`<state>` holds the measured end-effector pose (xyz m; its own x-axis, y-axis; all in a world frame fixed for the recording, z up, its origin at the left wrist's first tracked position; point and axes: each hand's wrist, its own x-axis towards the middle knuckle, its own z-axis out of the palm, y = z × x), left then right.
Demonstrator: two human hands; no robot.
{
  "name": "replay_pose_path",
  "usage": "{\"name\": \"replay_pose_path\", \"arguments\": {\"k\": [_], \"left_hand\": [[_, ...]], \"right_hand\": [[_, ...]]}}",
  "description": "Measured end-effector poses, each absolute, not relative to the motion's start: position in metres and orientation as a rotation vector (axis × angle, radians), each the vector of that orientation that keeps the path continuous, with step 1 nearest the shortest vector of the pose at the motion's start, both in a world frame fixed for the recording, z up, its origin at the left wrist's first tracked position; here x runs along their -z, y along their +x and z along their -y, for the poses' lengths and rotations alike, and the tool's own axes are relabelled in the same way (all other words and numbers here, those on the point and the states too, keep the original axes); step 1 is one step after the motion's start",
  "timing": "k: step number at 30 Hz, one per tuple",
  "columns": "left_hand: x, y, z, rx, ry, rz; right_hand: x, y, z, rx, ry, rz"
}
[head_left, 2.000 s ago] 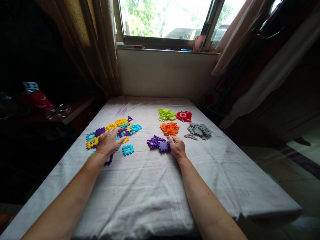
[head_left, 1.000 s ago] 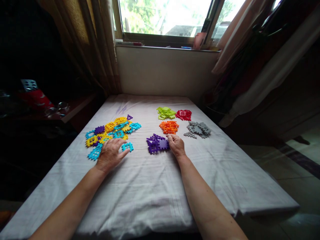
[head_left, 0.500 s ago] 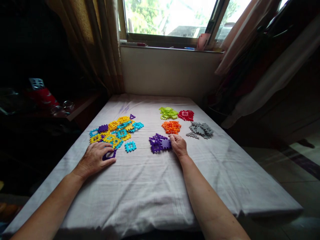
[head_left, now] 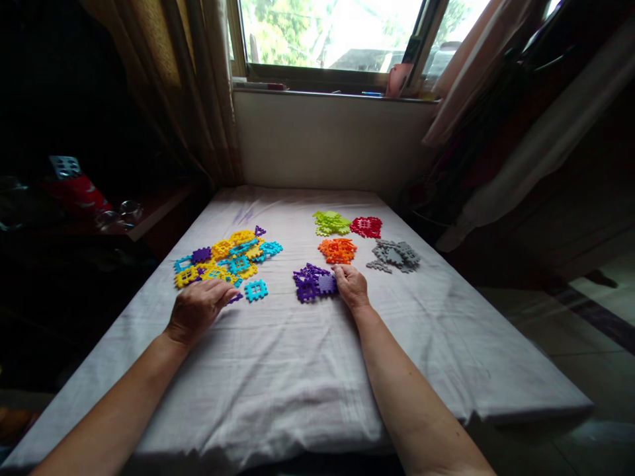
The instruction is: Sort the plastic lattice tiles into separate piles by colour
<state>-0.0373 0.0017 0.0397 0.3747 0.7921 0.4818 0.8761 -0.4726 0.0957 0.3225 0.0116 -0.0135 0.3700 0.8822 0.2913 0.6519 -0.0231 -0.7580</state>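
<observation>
My left hand (head_left: 201,305) pinches a purple plastic building piece (head_left: 235,299), mostly hidden by the fingers, just in front of a mixed pile of yellow, blue and purple pieces (head_left: 221,249). One blue square piece (head_left: 256,290) lies flat to the right of that hand. My right hand (head_left: 351,287) is closed, resting at the right edge of a purple pile (head_left: 308,287). Its fingertips come up against a solid purple square there; whether they grip anything is hidden.
Beyond my right hand lie separate heaps of orange (head_left: 337,250), lime green (head_left: 331,223), red (head_left: 366,227) and grey pieces (head_left: 395,255). A pale cloth (head_left: 297,370) covers the table. Past its far edge stands a wall under a window (head_left: 327,33).
My left hand has closed on the purple piece and brought it slightly right, its fingers no longer spread. My right hand has kept its place beside the purple pile. The view has shifted slightly.
</observation>
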Motion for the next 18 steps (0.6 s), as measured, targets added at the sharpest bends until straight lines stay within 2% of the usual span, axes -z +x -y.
{"name": "replay_pose_path", "arguments": {"k": [5,7,12,18], "left_hand": [[-0.044,0.03,-0.022,1.223,-2.598,1.72],[-0.041,0.063,-0.033,1.385,-2.698,1.994],[-0.029,0.127,-0.065,1.362,-2.786,2.12],[-0.026,0.149,-0.084,1.206,-2.79,2.071]], "right_hand": [[0.014,0.324,-0.012,-0.315,-1.732,1.366],[0.015,0.324,-0.013,-0.314,-1.727,1.363],[0.015,0.324,-0.013,-0.319,-1.734,1.364],[0.016,0.324,-0.015,-0.319,-1.74,1.371]]}}
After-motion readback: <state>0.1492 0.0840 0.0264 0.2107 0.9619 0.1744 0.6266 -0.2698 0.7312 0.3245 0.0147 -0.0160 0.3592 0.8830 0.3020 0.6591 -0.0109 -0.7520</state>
